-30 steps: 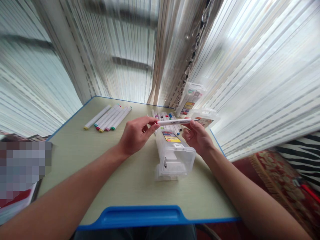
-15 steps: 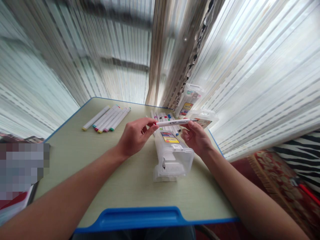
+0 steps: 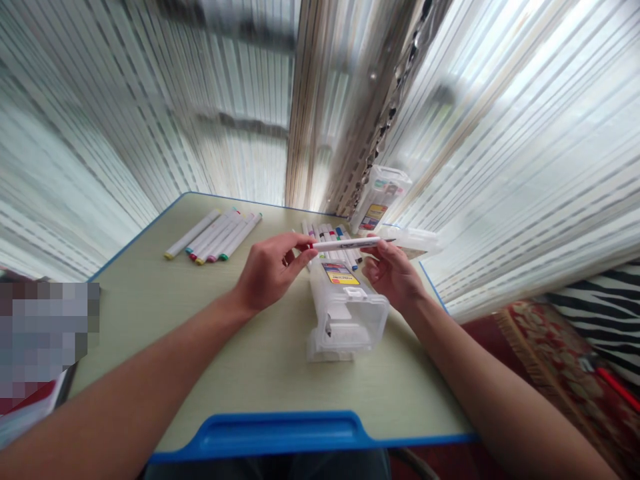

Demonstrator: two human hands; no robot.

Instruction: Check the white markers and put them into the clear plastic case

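Both hands hold one white marker [image 3: 345, 244] level above the table. My left hand [image 3: 270, 270] pinches its red-tipped left end. My right hand [image 3: 393, 273] grips the right end with fingers curled. Right under the marker lies a clear plastic marker case [image 3: 345, 310] on its side, with a yellow label on top. Behind it a row of several loose markers [image 3: 330, 239] lies on the table.
A second group of several markers [image 3: 215, 237] lies at the far left of the pale green table [image 3: 150, 300], which has a blue rim. Another clear case [image 3: 380, 193] stands at the back right by striped curtains, with a clear lid [image 3: 413, 239] beside it. A patterned rug [image 3: 550, 353] covers the floor to the right.
The hands and marker have hardly moved. The view has shifted slightly.
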